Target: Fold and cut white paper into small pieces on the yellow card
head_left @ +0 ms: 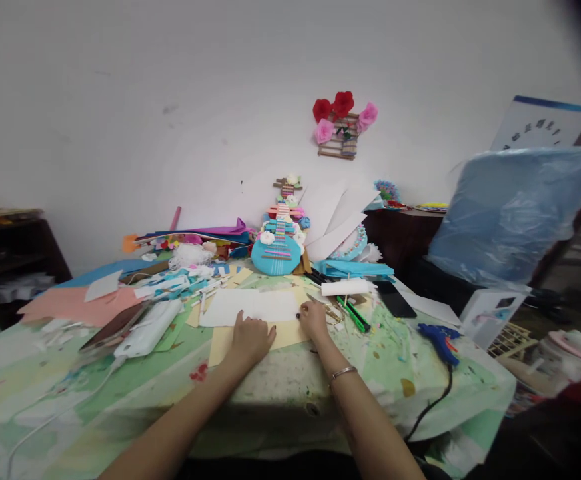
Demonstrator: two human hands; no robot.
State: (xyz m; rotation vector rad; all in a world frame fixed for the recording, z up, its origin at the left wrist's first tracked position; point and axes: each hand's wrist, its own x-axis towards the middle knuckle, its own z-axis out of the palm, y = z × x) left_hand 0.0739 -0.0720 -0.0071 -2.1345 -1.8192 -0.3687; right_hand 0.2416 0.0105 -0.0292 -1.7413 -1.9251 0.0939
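White paper (250, 307): 12 o'clock of left grip (252, 340), digits apart; 9 o'clock of right grip (314, 321), closure unclear. Pink-topped tub (560, 353): far 3 o'clock.

- Handicraft workspace, indoors, set against a pale wall (170, 147).
- Worktop (275, 383) beneath a stained, printed cloth (388, 373).
- Tools: blue hot-glue gun (439, 342), green utility knife (354, 315), gold-handled scissors (334, 314).
- Materials: white paper (255, 307), a salmon-coloured sheet (78, 305), heaped scraps (168, 285).
- Decorative pieces: a blue lute-shaped model (276, 259) trimmed with small flowers; above, a wall ornament (338, 127) of red and pink flowers.
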